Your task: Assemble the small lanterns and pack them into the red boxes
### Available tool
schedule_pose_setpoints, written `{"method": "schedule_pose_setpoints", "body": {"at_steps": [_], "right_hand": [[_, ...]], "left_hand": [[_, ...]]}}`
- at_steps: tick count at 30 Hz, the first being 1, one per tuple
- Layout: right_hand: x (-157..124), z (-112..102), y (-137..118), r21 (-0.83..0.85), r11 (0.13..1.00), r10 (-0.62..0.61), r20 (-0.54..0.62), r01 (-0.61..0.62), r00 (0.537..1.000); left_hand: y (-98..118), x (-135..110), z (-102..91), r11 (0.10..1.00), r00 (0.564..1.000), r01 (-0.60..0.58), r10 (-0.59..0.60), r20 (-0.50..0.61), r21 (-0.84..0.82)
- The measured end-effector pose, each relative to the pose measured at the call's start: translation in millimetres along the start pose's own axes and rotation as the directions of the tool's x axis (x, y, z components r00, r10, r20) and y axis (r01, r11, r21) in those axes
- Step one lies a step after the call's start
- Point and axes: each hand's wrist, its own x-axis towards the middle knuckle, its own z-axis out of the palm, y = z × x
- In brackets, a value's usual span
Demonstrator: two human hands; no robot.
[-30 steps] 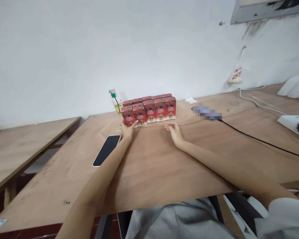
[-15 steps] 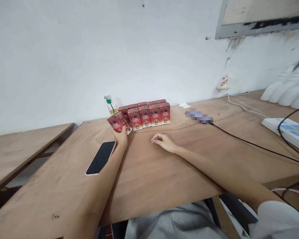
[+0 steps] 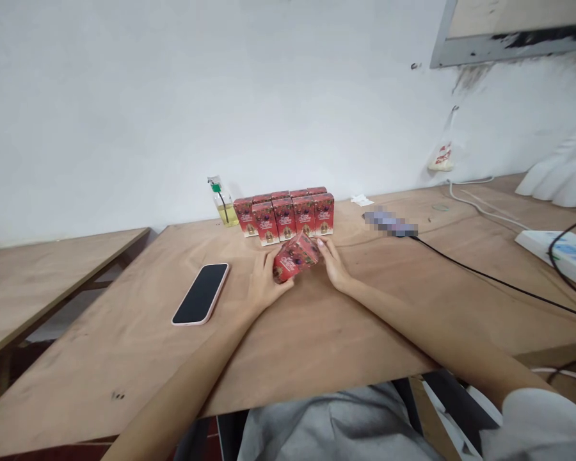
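Note:
A small red printed box (image 3: 295, 257) is tilted between my two hands, in front of the other boxes. My left hand (image 3: 265, 282) grips its left end, with the thumb along the near side and the fingers behind. At the right end, the fingertips of my right hand (image 3: 335, 266) press on the box; part of these fingers is hidden behind it. Behind stand several matching red boxes (image 3: 285, 221) with pale bottoms, packed upright in two rows.
A dark-screened phone (image 3: 201, 294) lies left of my left arm. A pump bottle (image 3: 224, 205) of yellow liquid stands by the wall. To the right are a pixelated object (image 3: 390, 224) with a black cable, a scrap of paper (image 3: 361, 200) and a white power strip (image 3: 559, 256).
My left hand has brought the box from the left end of the rows to the table's middle, nearer me. My right hand has come up to meet it. The view has shifted slightly.

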Motion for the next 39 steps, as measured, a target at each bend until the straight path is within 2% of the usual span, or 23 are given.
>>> {"method": "schedule_pose_setpoints", "body": {"at_steps": [3,6,10,20,26,34,39], "right_hand": [[-6,0,-5,-0.053,0.988,-0.138,0.076,0.142,0.988],[-13,0,-10,-0.181,0.938,-0.254,0.217,0.294,0.943],[-19,0,-12,-0.331,0.850,-0.318,0.296,0.409,0.901],[-18,2,-5,-0.531,0.718,-0.281,0.372,0.451,0.885],[-18,3,-4,-0.616,0.611,-0.330,0.374,0.498,0.867],[-17,1,-7,-0.623,0.584,-0.393,0.343,0.520,0.853],[-15,-3,-8,-0.614,0.606,-0.391,0.323,0.505,0.862]], "left_hand": [[-3,2,0.1,0.999,0.998,-0.038,0.038,0.054,0.000],[-7,3,-1.6,0.998,0.992,-0.065,0.064,0.112,0.004],[-10,2,-3.1,0.998,0.991,-0.068,0.065,0.119,0.019],[-16,3,-3.2,0.991,0.992,-0.060,0.045,0.119,0.121],[-15,3,-4.1,0.983,0.991,-0.057,0.034,0.130,0.177],[-12,2,-3.9,0.973,0.989,-0.068,0.038,0.140,0.218],[-10,3,-4.7,0.967,0.989,-0.071,0.037,0.142,0.246]]}}
